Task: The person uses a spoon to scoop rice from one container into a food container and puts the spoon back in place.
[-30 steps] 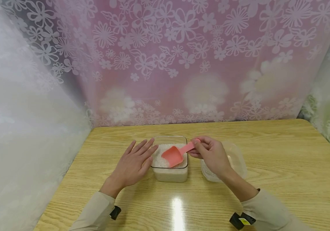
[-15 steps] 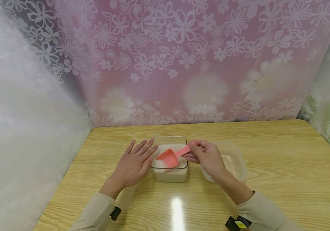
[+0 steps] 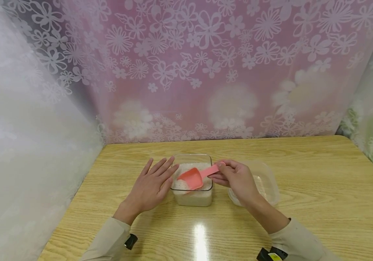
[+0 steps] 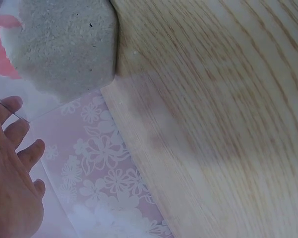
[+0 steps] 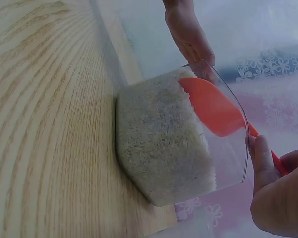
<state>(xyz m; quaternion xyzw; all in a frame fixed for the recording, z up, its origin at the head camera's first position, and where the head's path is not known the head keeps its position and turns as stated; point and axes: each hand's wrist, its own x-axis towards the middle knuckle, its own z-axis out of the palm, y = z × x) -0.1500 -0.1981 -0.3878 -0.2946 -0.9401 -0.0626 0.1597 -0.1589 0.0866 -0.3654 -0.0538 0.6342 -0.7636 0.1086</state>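
Observation:
A clear container [image 3: 193, 201] with a dark rim stands on the table, filled well up with white rice [image 5: 158, 134]. My right hand [image 3: 238, 179] pinches the handle of a pink scoop [image 3: 194, 178] between thumb and fingers. The scoop's bowl is inside the container, its front edge in the rice, with some rice lying at its mouth. My left hand [image 3: 152, 185] has its fingers straight and spread, the fingertips against the container's left rim. In the right wrist view the scoop [image 5: 213, 109] shows through the clear wall, tip down in the rice.
A second, translucent plastic container [image 3: 272, 185] stands to the right, partly behind my right hand and wrist, with a few grains visible inside. The wooden table [image 3: 330, 181] ends at the back against a pink flowered curtain [image 3: 179, 90].
The scoop has moved left and slightly down into the rice, and rice has come into its mouth. Over the last half second it tilted and shifted slightly right. The left hand stays put.

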